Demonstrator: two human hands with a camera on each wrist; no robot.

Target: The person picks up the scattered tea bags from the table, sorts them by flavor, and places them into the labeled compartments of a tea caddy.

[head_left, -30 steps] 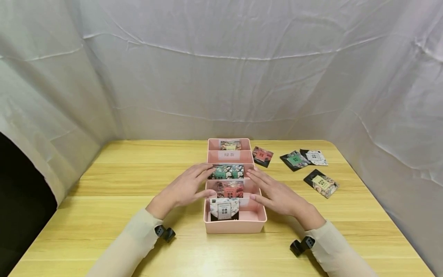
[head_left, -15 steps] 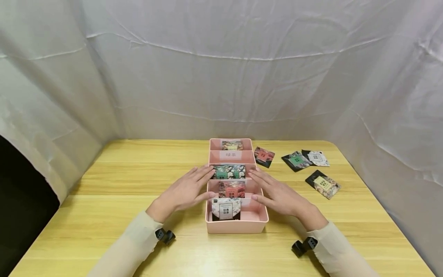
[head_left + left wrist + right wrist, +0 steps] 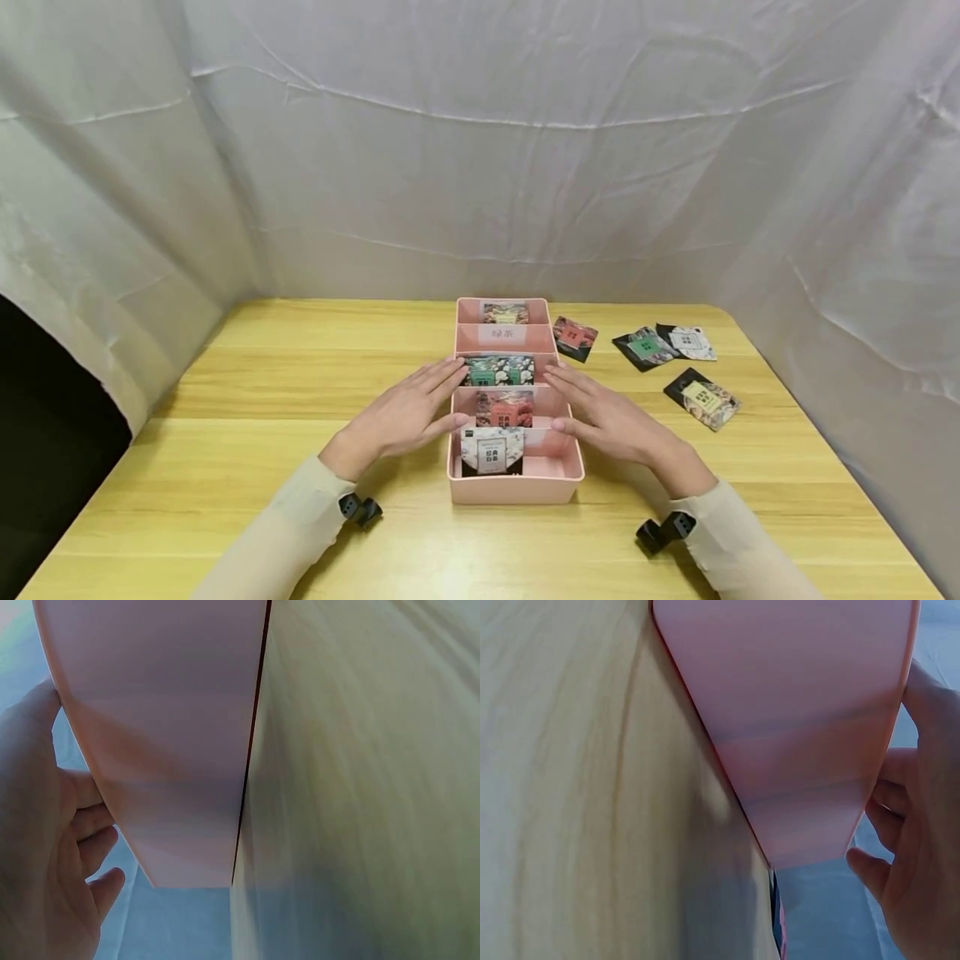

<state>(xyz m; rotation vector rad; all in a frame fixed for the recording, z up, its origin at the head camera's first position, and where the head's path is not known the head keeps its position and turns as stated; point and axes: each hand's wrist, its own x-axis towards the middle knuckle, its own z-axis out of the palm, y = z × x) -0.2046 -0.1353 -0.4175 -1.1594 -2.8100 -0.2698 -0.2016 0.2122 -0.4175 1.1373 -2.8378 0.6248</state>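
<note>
A long pink divided box [image 3: 516,492] stands lengthwise on the table. My left hand [image 3: 397,412] rests on its left rim, fingers extended and thumb apart. On the opposite rim lies my right hand [image 3: 615,421], posed much the same. Both wrist views show fingertips touching the box's upper edge. Inside, a white tea sachet [image 3: 492,452] leans in the front compartment. Behind it come a red tea sachet [image 3: 505,409], then green tea sachets [image 3: 498,370] between the fingertips. A yellow-labelled sachet [image 3: 506,313] sits in the rearmost section. Neither hand holds a sachet.
Loose sachets lie right of the box: a red one [image 3: 575,337] beside it, a green one [image 3: 643,347] touching a white one [image 3: 688,342], and a yellow one [image 3: 702,398] nearer. A paper label [image 3: 502,334] marks a divider. Grey cloth [image 3: 480,183] hangs behind the table [image 3: 300,333].
The head view has shifted slightly, so everything appears a little further right. Both hands stay on the box rims, and the sachets keep their places.
</note>
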